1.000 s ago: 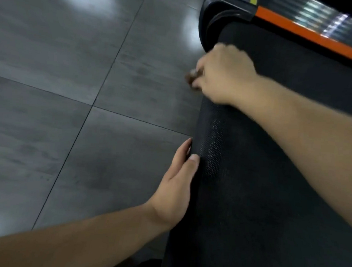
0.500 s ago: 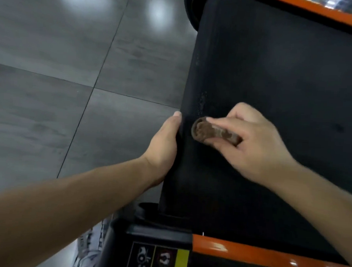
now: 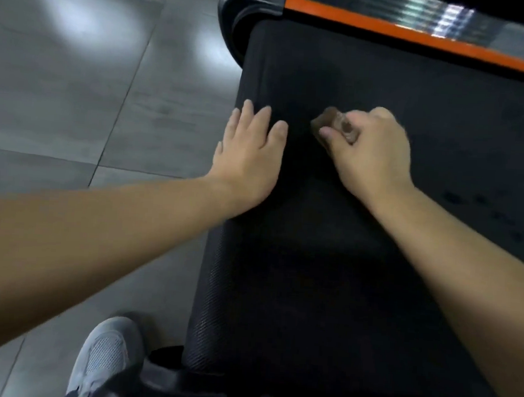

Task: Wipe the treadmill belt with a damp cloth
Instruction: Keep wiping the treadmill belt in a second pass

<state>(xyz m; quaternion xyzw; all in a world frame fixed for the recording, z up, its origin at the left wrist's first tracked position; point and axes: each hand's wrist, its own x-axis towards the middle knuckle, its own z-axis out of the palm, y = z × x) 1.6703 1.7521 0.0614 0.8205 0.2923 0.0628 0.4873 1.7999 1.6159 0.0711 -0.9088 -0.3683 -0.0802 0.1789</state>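
Head view looks down on a grey tiled floor (image 3: 77, 95) and, to its right, the black treadmill belt (image 3: 326, 279), with an orange rail (image 3: 387, 28) along its far side. A grey shoe (image 3: 103, 360) stands on the floor by the belt's near corner. The left hand (image 3: 247, 160) lies flat on the belt's left edge, fingers straight and slightly spread. Just beside it, the right hand (image 3: 374, 150) curls its fingers round a small brown cloth (image 3: 333, 123), which is held against the belt.

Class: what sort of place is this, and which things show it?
Probably a gym or home workout room: a treadmill belt with an orange rail, grey floor tiles, and a sports shoe.
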